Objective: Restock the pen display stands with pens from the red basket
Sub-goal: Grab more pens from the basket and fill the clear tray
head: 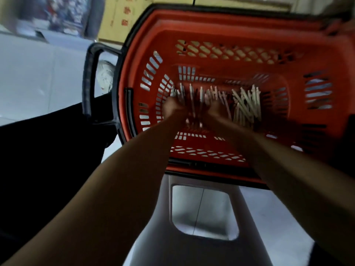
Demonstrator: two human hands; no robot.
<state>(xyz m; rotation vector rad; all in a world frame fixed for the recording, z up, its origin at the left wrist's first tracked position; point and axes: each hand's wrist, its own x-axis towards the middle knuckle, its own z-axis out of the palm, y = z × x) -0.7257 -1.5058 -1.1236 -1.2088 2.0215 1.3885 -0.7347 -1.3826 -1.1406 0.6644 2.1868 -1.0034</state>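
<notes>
A red basket (221, 31) with slotted walls stands below me on a grey plastic stool. Several pale pens (247, 104) lie in a loose heap on its floor. Both my arms reach down into it. My left hand (172, 107) is at the left end of the heap with pens sticking up past its fingers. My right hand (215, 107) is beside it in the middle of the heap. The frame is blurred, so I cannot make out how either hand's fingers lie. No display stand is in view.
The basket's black handle (90, 83) folds out to the left. The grey stool (203, 212) has a cut-out in its side. Pale floor tiles (28, 73) lie to the left, dark fabric (48, 150) at the lower left, and a yellow wall (119, 18) behind.
</notes>
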